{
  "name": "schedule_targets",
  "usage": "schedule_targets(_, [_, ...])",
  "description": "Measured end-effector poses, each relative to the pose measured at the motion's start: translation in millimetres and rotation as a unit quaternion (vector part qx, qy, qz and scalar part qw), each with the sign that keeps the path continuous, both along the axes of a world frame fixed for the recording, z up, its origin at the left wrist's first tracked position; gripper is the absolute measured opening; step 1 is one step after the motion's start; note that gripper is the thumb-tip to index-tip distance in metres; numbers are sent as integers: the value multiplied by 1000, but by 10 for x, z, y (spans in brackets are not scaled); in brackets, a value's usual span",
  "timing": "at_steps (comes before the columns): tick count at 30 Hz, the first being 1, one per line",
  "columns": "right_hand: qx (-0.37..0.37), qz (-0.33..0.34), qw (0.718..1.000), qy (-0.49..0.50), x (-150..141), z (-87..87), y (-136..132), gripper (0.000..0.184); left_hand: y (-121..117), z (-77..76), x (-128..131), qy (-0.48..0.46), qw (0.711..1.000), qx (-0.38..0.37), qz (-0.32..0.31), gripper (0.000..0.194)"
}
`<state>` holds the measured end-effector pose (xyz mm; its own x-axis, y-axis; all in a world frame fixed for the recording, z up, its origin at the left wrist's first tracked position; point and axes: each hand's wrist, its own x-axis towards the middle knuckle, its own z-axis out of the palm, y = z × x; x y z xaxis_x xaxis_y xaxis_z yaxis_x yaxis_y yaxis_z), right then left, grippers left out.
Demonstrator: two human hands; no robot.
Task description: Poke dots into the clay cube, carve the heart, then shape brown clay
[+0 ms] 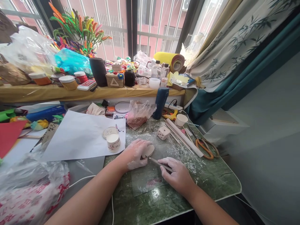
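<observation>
My left hand (pixel 136 154), dusted with white powder, is closed around a pale, rounded flat piece (pixel 149 151) that looks like clay. Part of that piece is hidden by my fingers. In my right hand (pixel 177 175) is a slim grey pen-like tool (pixel 155 161), its tip close to the lower edge of the pale piece. Both hands are over a clear sheet (pixel 142 186) with powdery smears on the green tabletop. Beyond them sits a pale die-shaped block (pixel 163 133) with dotted faces.
A rolling pin (pixel 194 145), thin sticks and orange-handled scissors (pixel 205 148) lie at the right. A paper cup (pixel 113 142) stands on white paper (pixel 77 134) at the left. Behind are a bagged brown lump (pixel 138 120) and a dark blue bottle (pixel 161 103).
</observation>
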<state>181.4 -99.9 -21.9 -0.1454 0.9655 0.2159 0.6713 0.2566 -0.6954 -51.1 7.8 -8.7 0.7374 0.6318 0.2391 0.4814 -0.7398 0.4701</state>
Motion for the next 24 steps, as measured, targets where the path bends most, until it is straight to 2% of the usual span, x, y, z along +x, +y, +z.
schedule_targets(4, [7,-84,996,11,2,4,-14,24,13,-1,-7,-5,1000,1,2,67])
schedule_targets(5, [5,-86,996,11,2,7,-18,24,16,-1,-9,-4,1000,2,2,66])
schedule_targets(9, [24,-11,1000,-4,-3,-1,-34,22,15,-7,1,-1,1000,3,7,68])
schedule_targets(13, [45,-87,995,0,-5,-26,-39,21,-2,-54,30,-7,999,17,34,67])
schedule_targets(14, [44,-90,995,-3,-6,-26,-38,21,-6,-68,36,-7,999,21,39,67])
schedule_targets(18, [43,-27,999,-10,-11,-6,-38,20,-13,-100,45,-2,999,23,46,68])
schedule_targets(22, [23,-87,996,10,-5,13,-35,20,-7,-108,40,-9,999,21,44,67])
schedule_targets(24, [11,-60,998,2,-1,20,-34,20,-5,-113,37,-8,999,19,42,68])
